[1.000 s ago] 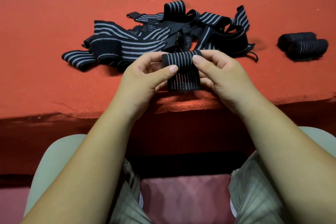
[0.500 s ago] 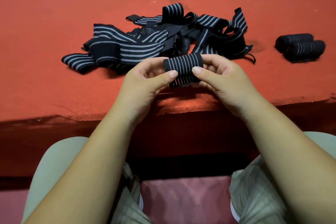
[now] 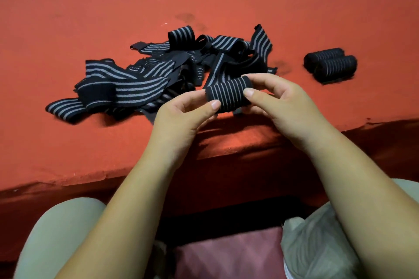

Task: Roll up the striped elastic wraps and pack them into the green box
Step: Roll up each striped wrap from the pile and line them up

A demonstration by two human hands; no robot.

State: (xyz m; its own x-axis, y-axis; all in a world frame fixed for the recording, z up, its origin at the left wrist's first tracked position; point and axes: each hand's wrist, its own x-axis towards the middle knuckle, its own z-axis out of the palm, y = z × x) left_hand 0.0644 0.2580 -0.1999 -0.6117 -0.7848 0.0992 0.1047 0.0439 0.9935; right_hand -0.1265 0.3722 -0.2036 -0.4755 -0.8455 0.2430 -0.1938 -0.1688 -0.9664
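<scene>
- Head view: the left hand (image 3: 181, 115) and the right hand (image 3: 283, 106) together hold a black elastic wrap with thin grey stripes (image 3: 229, 95). It is wound into a short, thick roll and sits just above the near edge of the red cloth-covered bench (image 3: 90, 18).
- The left hand is curled. Its thumb tip presses the front of the roll at the left end, and its fingers sit behind the roll.
- The right hand is also curled round the roll. Its thumb presses the front near the right end, and its fingers arch over the top and back.
- A small dark end of fabric shows under the roll.
- Just behind the hands, a tangled heap of loose black-and-grey striped wraps (image 3: 140, 84) lies on the bench. One strip runs close behind the held roll; I cannot tell whether it joins it.
- To the right, well apart from the heap, two finished dark rolls (image 3: 331, 65) lie side by side on the bench, touching each other.
</scene>
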